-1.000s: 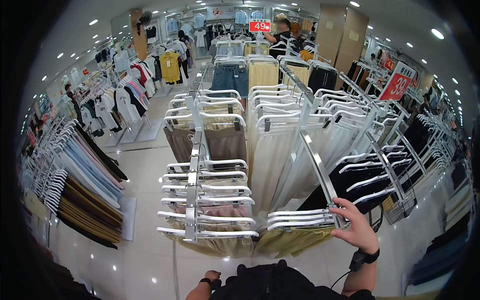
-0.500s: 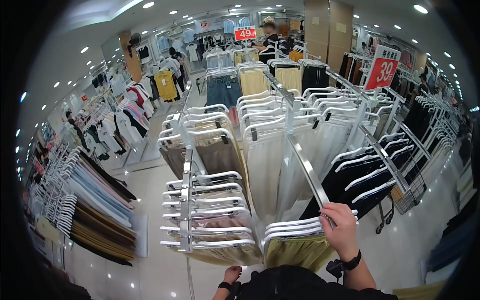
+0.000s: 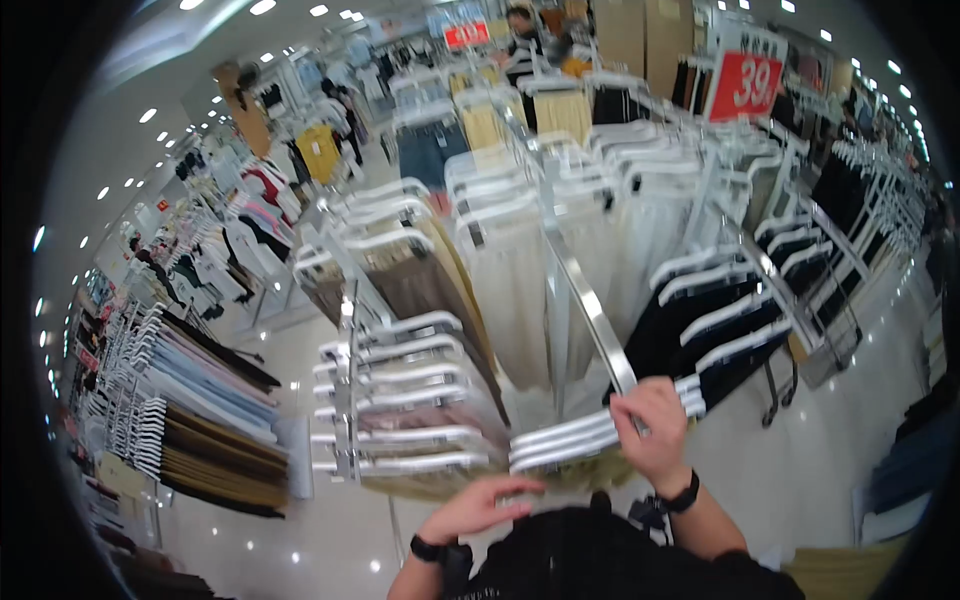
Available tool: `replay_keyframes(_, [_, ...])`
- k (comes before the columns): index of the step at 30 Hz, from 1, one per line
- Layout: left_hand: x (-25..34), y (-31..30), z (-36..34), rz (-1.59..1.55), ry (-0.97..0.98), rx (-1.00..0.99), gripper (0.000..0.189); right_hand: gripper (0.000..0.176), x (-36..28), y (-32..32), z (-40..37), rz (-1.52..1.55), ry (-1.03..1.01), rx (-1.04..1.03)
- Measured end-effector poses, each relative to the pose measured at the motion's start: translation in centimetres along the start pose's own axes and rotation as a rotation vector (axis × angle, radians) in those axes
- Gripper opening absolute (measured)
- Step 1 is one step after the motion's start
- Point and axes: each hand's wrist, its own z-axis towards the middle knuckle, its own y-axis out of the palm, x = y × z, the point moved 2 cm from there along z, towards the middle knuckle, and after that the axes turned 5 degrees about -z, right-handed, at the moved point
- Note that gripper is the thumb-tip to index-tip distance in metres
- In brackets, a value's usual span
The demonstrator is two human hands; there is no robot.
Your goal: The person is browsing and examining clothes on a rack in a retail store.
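My right hand (image 3: 652, 428) is closed around the near end of a sloping metal rail (image 3: 592, 305). Just beside it, a few white hangers (image 3: 568, 442) are bunched together, with olive-green trousers (image 3: 585, 468) hanging below and partly hidden by my body. My left hand (image 3: 488, 507) is open and empty, fingers stretched to the right near those olive trousers. Left of them, another metal rail (image 3: 347, 385) carries several white hangers (image 3: 425, 438) of light and pinkish trousers. Each wrist wears a black band.
Cream trousers (image 3: 510, 290) hang behind the sloping rail, black trousers (image 3: 690, 325) to its right. A red price sign (image 3: 745, 85) stands above. Racks of folded-over trousers (image 3: 215, 450) line the left side. A person (image 3: 522, 40) is at the back. Glossy floor (image 3: 270, 550) shows lower left.
My left hand has risen from low beside my body and reached right toward the olive trousers, fingers extended. My right hand stays at the rail end. The view has tilted down, blurring slightly.
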Motion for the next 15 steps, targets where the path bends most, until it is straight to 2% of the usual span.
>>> replay_keyframes(1, [2.0, 0.0, 0.6, -0.041, -0.064, 0.024, 0.04, 0.024, -0.1, 0.0, -0.1, 0.011, 0.011, 0.006])
replay_keyframes(2, [2.8, 0.0, 1.2, -0.005, 0.004, 0.106, 0.037, 0.025, -0.1, 0.2, -0.1, 0.025, 0.008, 0.014])
replay_keyframes(6, [2.6, -0.3, 2.9, 0.146, 0.065, 0.455, 0.03, 0.026, 0.3, 0.6, -0.7, 0.006, -0.006, 0.075])
replay_keyframes(8, [2.3, -0.5, 3.8, 0.166, 0.11, 0.478, 0.026, 0.029, 0.3, 0.5, -0.8, -0.061, -0.075, 0.145])
replay_keyframes(11, [3.2, 0.0, 5.5, 0.418, 0.177, 0.545, 0.024, 0.032, 0.9, 0.9, -1.9, -0.047, -0.054, 0.148])
replay_keyframes(15, [2.4, 0.2, 8.2, 0.605, 0.265, 0.569, 0.026, 0.035, 1.5, 1.1, -1.8, 0.002, -0.071, 0.14])
